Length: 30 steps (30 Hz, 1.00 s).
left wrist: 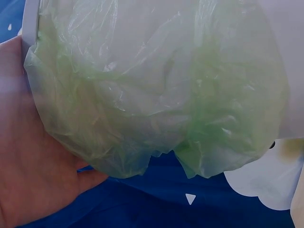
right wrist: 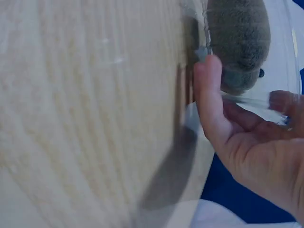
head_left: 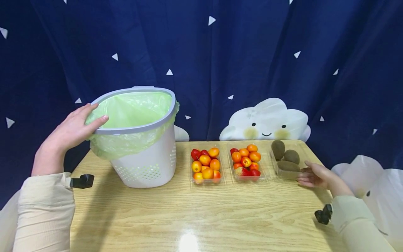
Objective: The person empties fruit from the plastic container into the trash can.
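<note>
My left hand [head_left: 75,124] holds the left side of the rim of a white laundry-basket-like bin [head_left: 163,150], its thumb over the rim. A thin green bag [head_left: 132,108] lines the bin and folds down outside; in the left wrist view the bag [left wrist: 142,95] hides part of the hand [left wrist: 38,156]. At the table's far right corner my right hand [head_left: 318,179] grips the right end of a clear plastic box [head_left: 297,148] holding brown kiwis [head_left: 288,166]. In the right wrist view, fingers [right wrist: 209,90] touch the box's side near a kiwi [right wrist: 240,33].
Between the bin and the kiwi box stand two clear boxes, the left box [head_left: 206,181] and the right box [head_left: 262,171], with small orange fruits and strawberries. All stand on a wooden table [head_left: 204,210]. Behind hangs a blue curtain [head_left: 189,42] with white triangles and clouds.
</note>
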Available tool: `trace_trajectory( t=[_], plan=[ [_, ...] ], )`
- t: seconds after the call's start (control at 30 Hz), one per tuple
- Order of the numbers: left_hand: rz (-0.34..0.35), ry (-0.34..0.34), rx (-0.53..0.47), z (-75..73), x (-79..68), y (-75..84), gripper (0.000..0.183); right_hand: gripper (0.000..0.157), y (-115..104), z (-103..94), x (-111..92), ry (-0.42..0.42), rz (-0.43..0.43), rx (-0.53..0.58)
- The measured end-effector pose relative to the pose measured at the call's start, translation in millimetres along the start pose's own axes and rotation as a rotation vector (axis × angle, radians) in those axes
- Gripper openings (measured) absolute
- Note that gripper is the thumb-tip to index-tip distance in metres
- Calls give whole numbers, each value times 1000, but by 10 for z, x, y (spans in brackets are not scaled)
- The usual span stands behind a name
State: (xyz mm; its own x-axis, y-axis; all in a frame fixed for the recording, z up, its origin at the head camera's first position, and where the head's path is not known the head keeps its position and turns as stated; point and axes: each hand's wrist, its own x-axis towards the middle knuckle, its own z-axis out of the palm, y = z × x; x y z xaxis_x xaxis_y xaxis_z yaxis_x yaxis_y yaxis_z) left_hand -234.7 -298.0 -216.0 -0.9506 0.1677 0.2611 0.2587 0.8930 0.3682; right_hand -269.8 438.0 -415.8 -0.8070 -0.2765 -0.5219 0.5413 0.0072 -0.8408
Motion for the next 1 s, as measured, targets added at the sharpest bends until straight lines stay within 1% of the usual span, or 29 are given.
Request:
trace_trajectory(
  t=[0.03,0.13,0.37,0.43,0.53,0.67,0.7,0.8,0.9,0.93,1.0],
  plan=[
    [0,0,0,0,0,1,72,48,19,-34,9,-24,14,38],
    [1,4,3,2,0,4,72,53,67,-47,0,-35,8,89],
    [1,17,5,8,-8,8,72,56,59,5,-14,-27,14,177],
    [1,23,1,11,-13,9,71,56,54,6,-8,-22,5,179],
    [4,34,-3,21,-17,12,71,57,42,8,11,14,1,164],
    [-2,41,-1,34,-25,9,70,58,61,-41,77,42,-23,118],
    [-5,42,2,36,-25,7,70,59,69,-77,98,10,-39,126],
    [-15,52,21,41,-22,9,69,63,63,-107,132,11,-61,113],
    [-25,67,45,45,-18,13,70,62,-2,-67,90,11,-69,124],
    [-30,72,54,46,-20,17,70,61,-36,-34,67,37,-62,114],
    [-41,76,63,48,-31,22,72,57,-102,16,11,23,-64,114]
  ],
)
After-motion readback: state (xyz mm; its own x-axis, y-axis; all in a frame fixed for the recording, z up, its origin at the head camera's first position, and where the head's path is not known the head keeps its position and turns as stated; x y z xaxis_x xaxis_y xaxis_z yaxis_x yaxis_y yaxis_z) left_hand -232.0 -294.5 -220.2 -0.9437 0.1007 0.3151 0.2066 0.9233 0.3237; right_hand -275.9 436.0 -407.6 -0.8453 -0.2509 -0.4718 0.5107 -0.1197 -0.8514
